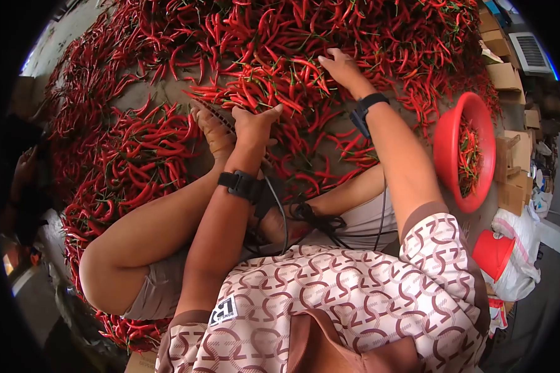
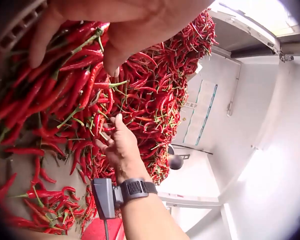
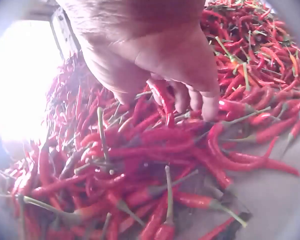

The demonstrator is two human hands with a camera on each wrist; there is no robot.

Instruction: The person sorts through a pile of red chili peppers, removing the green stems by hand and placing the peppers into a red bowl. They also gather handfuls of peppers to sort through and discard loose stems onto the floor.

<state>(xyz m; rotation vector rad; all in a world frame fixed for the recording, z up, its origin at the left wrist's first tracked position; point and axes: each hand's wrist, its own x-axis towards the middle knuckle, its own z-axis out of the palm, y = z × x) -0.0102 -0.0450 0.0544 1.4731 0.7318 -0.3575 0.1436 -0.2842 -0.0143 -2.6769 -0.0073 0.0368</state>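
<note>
Red chili peppers with green stems [image 1: 249, 87] lie in a heap before the person. At the heap's near edge is the left hand [image 1: 254, 127], its thumb spread; in the left wrist view this hand [image 2: 125, 25] has separated fingers over the peppers. Farther right and forward, the right hand [image 1: 345, 68] reaches onto the heap with thumb and forefinger apart. From the right wrist, the right hand [image 3: 150, 50] appears with fingers bent down among peppers [image 3: 155, 142]; one pepper [image 3: 162, 97] lies against its fingers. The left wrist view also shows the right hand [image 2: 122, 150] touching the heap.
A red basin [image 1: 443, 143] holding some peppers stands at the right, with a smaller red container [image 1: 493, 255] and cardboard boxes [image 1: 504, 78] nearby. Another pepper pile [image 1: 143, 155] lies left. A bare foot [image 1: 216, 133] is beside the left hand, and black cables [image 1: 330, 227] cross the lap.
</note>
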